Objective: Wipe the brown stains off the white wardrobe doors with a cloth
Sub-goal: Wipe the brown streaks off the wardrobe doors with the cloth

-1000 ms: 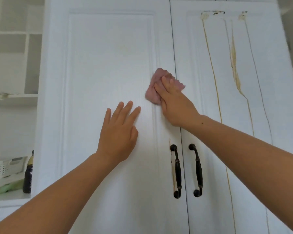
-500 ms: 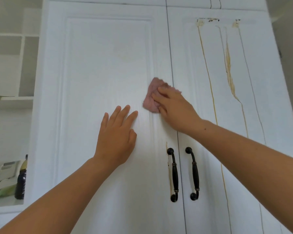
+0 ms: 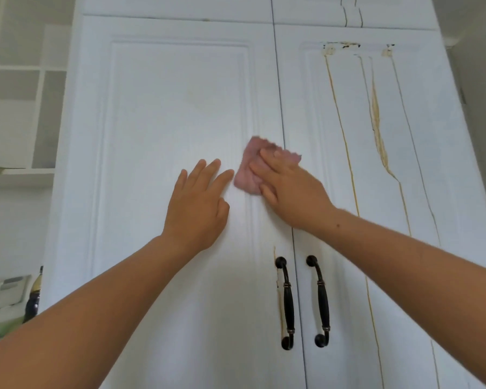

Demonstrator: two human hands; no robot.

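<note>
The right hand lies with straight fingers flat on a crumpled pink cloth, pressing it against the right edge of the white panelled left wardrobe door, beside the seam. Just left of the cloth, the left hand rests flat on the same door with its fingers straight and slightly spread, holding nothing. Long brown drip stains run down the white right wardrobe door, to the right of the right hand. Two dark metal handles hang below both hands.

Left hand, right hand — bare
</note>
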